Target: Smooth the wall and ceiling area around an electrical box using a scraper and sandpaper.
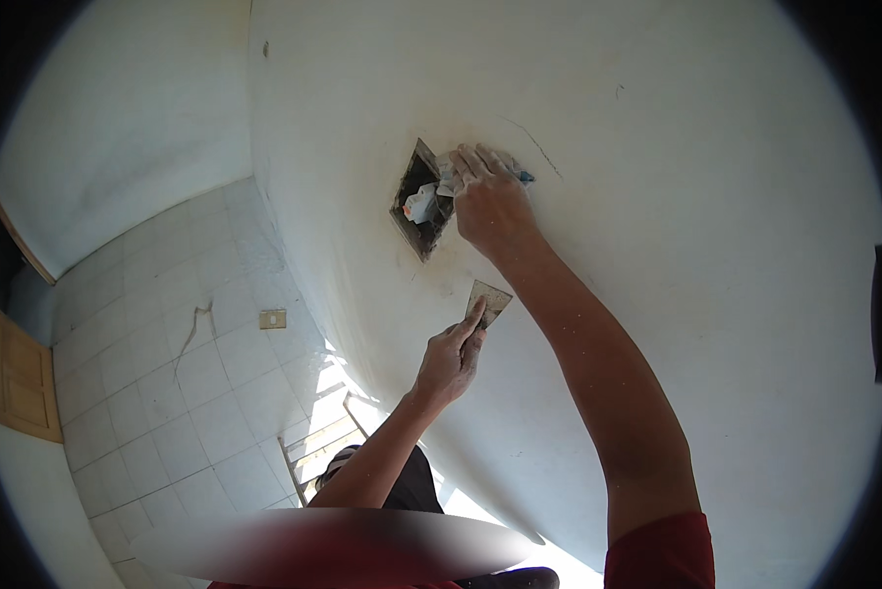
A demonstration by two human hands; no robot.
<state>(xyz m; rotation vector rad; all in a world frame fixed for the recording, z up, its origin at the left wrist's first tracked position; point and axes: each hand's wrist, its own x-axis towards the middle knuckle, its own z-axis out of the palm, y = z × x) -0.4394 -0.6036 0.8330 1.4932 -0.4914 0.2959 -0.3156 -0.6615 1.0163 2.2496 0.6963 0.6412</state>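
Note:
A putty knife (pixel 489 298) with a dusty blade is in my left hand (pixel 448 361), its blade pointing up the wall, the index finger laid along it. My right hand (pixel 491 195), fingers whitened with dust, presses a crumpled whitish sheet (pixel 445 173) with some blue on it against the wall. Plastic or paper, I cannot tell; most of it is under the hand. Just left of it is a rough-edged rectangular wall opening (pixel 420 173). Inside the opening sits a white electrical device (pixel 420 204), like a circuit breaker, with an orange part.
The white wall (pixel 706 221) bears a dark pencil-like line. Below left are floor tiles (pixel 205 368) with a switch plate (pixel 272 319) and a thin strip (pixel 194 327). A ladder-like frame (pixel 290 456) stands near my legs. A wooden door (pixel 17 364) is far left.

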